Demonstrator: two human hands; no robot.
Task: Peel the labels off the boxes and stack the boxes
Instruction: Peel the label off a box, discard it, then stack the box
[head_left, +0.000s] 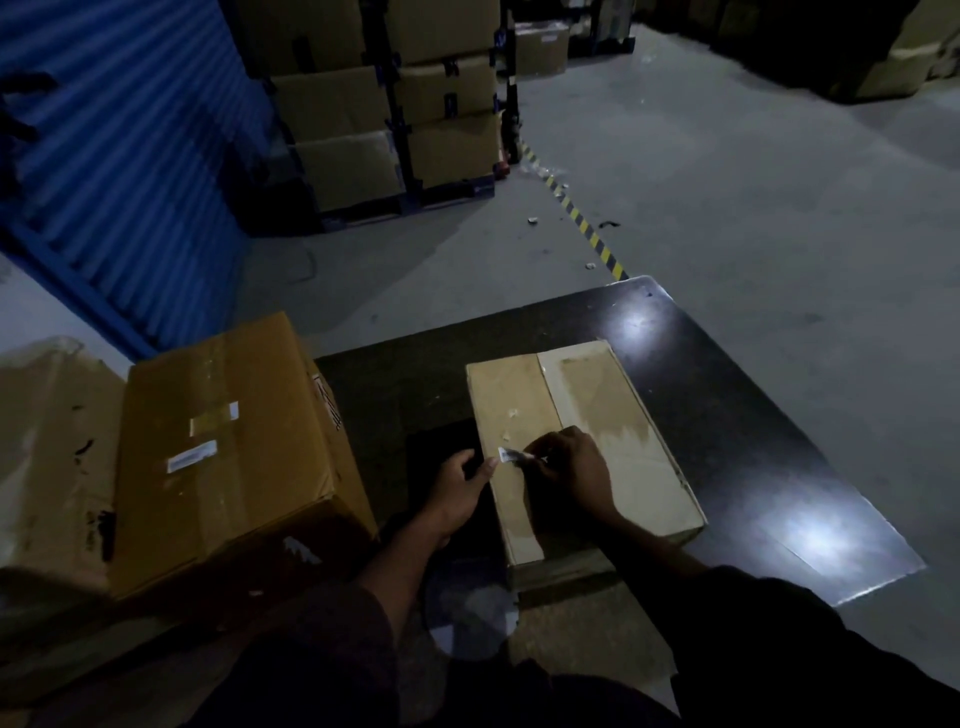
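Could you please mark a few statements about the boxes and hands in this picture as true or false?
1. The right hand pinches a small white label on the flat box. True.
2. The left hand lies on the big box. False: it is at the flat box's left edge.
3. The big box stands left of the flat box. True.
4. The flat box is stacked on the big box. False: it lies on the dark table.
5. The big box bears no labels. False: a white label shows on top.
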